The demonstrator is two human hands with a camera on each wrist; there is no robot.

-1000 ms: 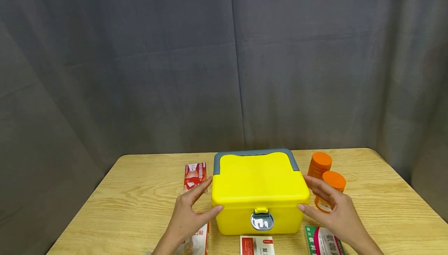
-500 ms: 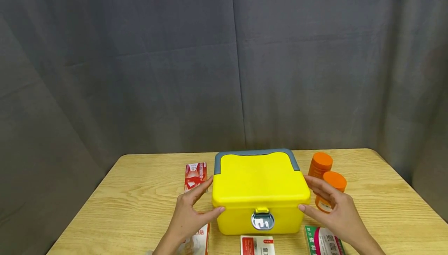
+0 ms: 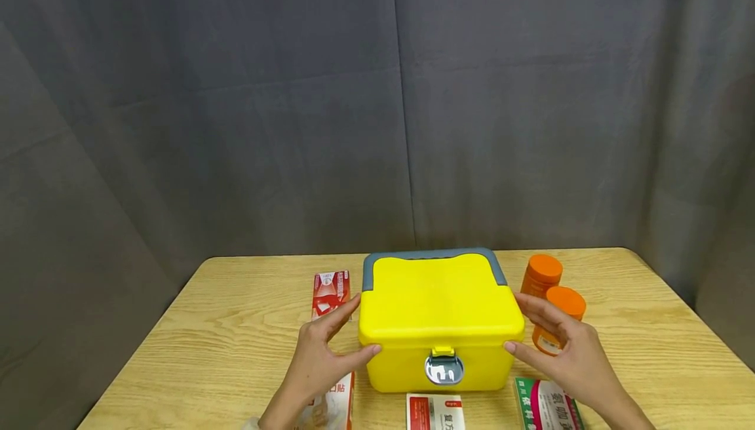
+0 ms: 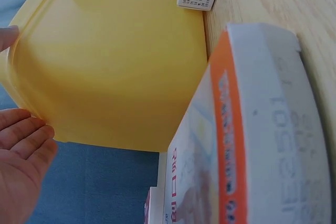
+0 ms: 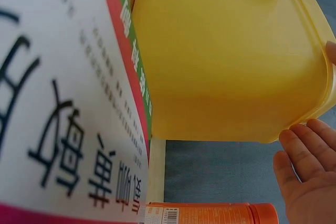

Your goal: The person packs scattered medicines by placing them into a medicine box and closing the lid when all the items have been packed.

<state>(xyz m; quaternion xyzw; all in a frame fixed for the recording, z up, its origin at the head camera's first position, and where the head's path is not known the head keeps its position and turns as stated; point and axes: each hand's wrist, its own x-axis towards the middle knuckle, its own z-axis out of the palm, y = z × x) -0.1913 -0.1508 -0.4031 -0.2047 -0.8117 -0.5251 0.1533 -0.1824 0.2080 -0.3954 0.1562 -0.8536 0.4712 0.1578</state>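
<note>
A yellow lidded storage box point(image 3: 442, 299) stands on the table with its lid down. A grey handle point(image 3: 433, 255) lies flat along the back of the lid, and a shiny grey latch point(image 3: 444, 370) sits on the front. My left hand point(image 3: 318, 359) holds the left front corner, thumb on the front face just under the lid's rim and fingers along the side. At the right front corner my right hand point(image 3: 567, 359) holds it the same way. In both wrist views the fingertips point(image 4: 39, 129) meet the box at the lid's edge. What the box contains is hidden.
A red carton point(image 3: 330, 291) lies behind my left hand. Two orange bottles point(image 3: 542, 271) stand beyond my right hand. Along the front lie an orange-and-white carton point(image 3: 337, 404), a red-and-white carton point(image 3: 435, 411) and a green-and-white carton point(image 3: 548, 404). A grey curtain point(image 3: 295, 122) hangs behind the table point(image 3: 224, 351).
</note>
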